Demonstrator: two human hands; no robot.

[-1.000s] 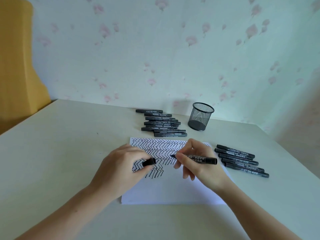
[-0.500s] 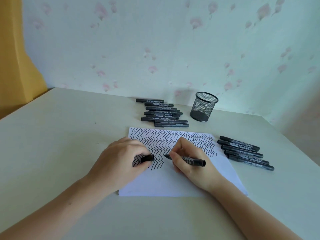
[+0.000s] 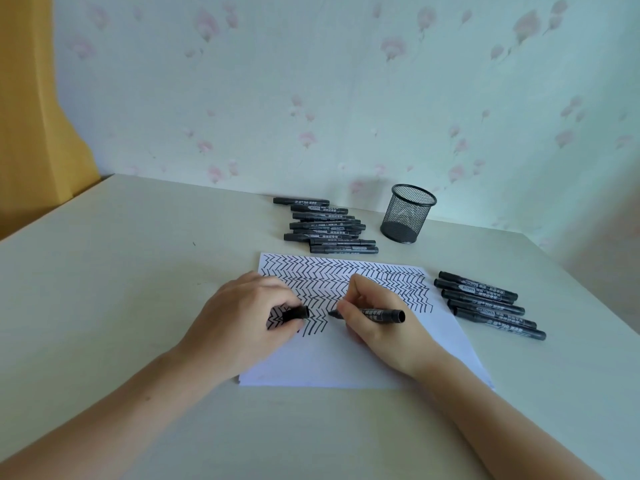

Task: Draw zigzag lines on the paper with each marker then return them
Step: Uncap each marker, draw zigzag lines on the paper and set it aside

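Right hand: the right hand (image 3: 384, 320) curls its fingers round a black marker (image 3: 377, 314). The tip points left and touches the paper.
Left hand: the left hand (image 3: 242, 320) rests on the paper and pinches a short black cap (image 3: 296, 312) with finger and thumb.
Paper: the paper (image 3: 346, 362) is a flat white sheet in the middle of the table (image 3: 104, 289). Black zigzag lines fill its far half. The near half is plain.
Far pile: smooth black markers (image 3: 327, 225) lie side by side behind the paper.
Right row: more black markers (image 3: 488, 304) lie in a row just right of the paper.
Cup: a round black wire-mesh cup (image 3: 408, 213) stands upright near the wall.
Wall: pale paper with soft pink flowers.
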